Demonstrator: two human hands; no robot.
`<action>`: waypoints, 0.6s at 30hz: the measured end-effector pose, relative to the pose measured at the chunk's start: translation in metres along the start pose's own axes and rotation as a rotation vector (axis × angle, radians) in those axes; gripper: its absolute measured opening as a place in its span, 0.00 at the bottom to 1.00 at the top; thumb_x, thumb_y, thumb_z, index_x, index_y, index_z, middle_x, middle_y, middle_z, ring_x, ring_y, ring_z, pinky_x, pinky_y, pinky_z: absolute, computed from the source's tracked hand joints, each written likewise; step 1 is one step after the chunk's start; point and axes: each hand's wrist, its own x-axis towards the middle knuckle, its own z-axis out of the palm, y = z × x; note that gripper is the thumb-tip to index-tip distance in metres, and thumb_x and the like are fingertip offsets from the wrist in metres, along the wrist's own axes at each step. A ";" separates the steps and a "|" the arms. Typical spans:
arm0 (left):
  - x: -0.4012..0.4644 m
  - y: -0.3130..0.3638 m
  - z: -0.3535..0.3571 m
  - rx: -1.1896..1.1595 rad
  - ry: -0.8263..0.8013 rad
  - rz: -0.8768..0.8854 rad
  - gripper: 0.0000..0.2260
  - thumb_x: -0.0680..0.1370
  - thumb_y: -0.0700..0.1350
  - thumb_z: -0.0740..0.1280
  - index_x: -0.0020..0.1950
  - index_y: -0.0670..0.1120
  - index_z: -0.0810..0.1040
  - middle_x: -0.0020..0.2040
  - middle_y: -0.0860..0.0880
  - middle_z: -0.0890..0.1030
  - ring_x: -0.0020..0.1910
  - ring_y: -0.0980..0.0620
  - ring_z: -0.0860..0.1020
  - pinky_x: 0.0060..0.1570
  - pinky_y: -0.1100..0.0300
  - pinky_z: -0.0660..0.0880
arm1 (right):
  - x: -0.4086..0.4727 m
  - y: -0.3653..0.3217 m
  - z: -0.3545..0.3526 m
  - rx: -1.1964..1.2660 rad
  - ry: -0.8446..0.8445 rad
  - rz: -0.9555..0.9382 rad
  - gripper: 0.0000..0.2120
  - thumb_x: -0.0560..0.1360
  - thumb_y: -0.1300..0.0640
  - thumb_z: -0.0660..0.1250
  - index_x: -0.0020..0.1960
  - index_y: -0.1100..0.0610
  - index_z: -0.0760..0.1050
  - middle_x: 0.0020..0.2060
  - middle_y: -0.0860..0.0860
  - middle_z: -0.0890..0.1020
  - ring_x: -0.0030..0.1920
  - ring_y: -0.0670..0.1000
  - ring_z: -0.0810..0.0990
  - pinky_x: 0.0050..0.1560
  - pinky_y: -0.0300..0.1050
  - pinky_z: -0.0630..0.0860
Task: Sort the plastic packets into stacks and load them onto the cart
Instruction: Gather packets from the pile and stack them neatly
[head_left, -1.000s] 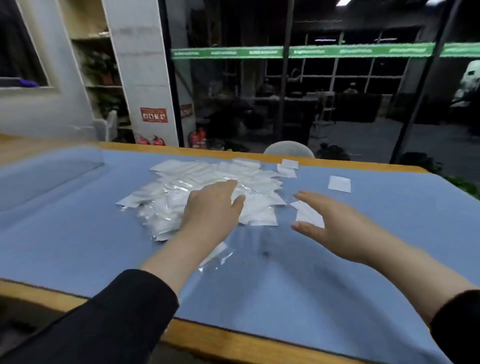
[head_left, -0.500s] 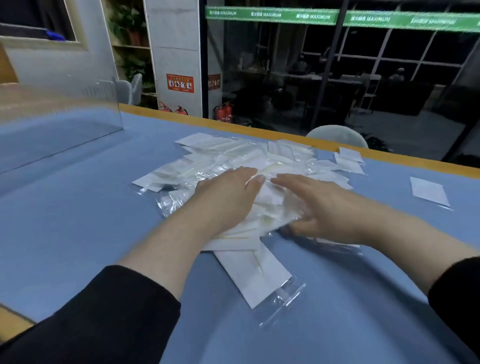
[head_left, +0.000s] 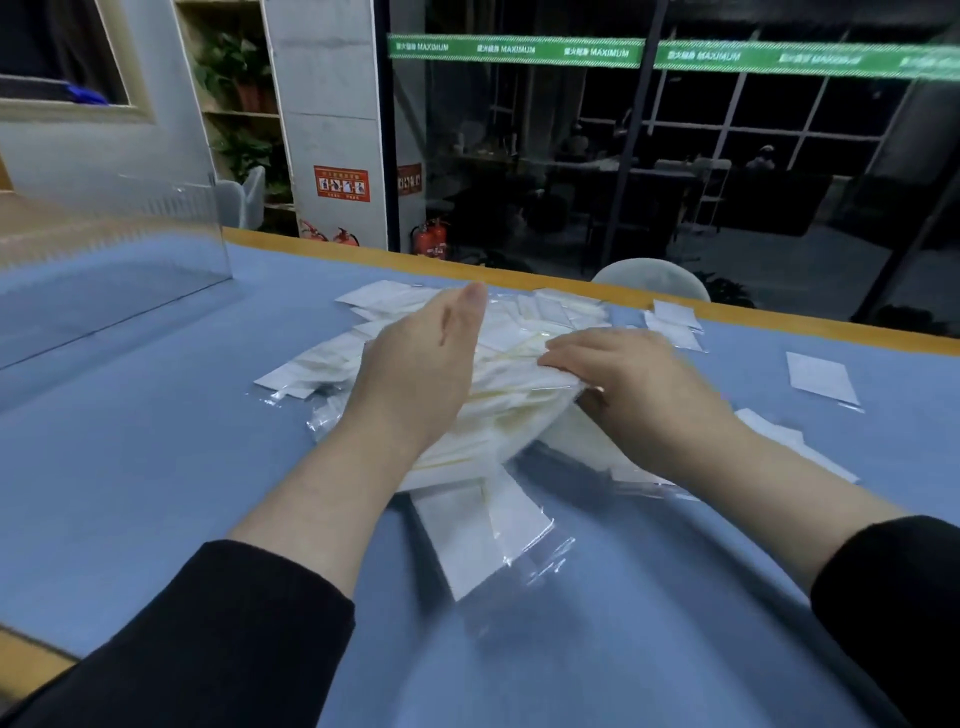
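A heap of white plastic packets (head_left: 511, 415) lies in the middle of the blue table mat (head_left: 156, 493). My left hand (head_left: 421, 364) stands on its edge with straight fingers, pressing against the heap's left side. My right hand (head_left: 634, 379) holds the right side of the heap, fingers laid over the top and thumb tucked beneath, and that side is raised off the mat. One packet (head_left: 467, 535) sticks out toward me from under the heap. No cart is in view.
Loose packets lie apart: one single packet (head_left: 821, 376) at the right, a few packets (head_left: 672, 322) near the far wooden table edge (head_left: 831, 325). A clear plastic panel (head_left: 114, 270) stands at the left. A pale chair back (head_left: 649, 278) rises behind the table.
Both hands closed in on the heap from either side. The left hand turned from flat on top to edge-on, and the packets are bunched together and raised at the right.
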 end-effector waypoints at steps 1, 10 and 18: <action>-0.001 0.002 -0.001 -0.019 0.025 0.022 0.23 0.83 0.65 0.48 0.53 0.52 0.76 0.54 0.49 0.82 0.56 0.49 0.76 0.58 0.51 0.71 | -0.001 0.001 -0.009 -0.012 0.016 0.003 0.15 0.72 0.66 0.69 0.56 0.52 0.81 0.52 0.48 0.85 0.53 0.57 0.82 0.48 0.57 0.78; -0.014 0.002 0.003 -0.219 0.037 0.377 0.34 0.79 0.71 0.48 0.75 0.53 0.72 0.66 0.58 0.78 0.65 0.61 0.74 0.57 0.68 0.72 | -0.049 0.008 -0.109 0.072 0.054 0.343 0.15 0.80 0.57 0.66 0.59 0.38 0.80 0.52 0.35 0.82 0.51 0.42 0.79 0.50 0.46 0.76; -0.033 0.107 0.045 -0.567 -0.261 0.330 0.32 0.72 0.77 0.58 0.72 0.66 0.65 0.65 0.63 0.77 0.68 0.67 0.72 0.62 0.70 0.71 | -0.093 0.016 -0.194 0.085 -0.283 0.600 0.07 0.78 0.41 0.66 0.55 0.36 0.79 0.42 0.40 0.85 0.37 0.46 0.81 0.43 0.47 0.80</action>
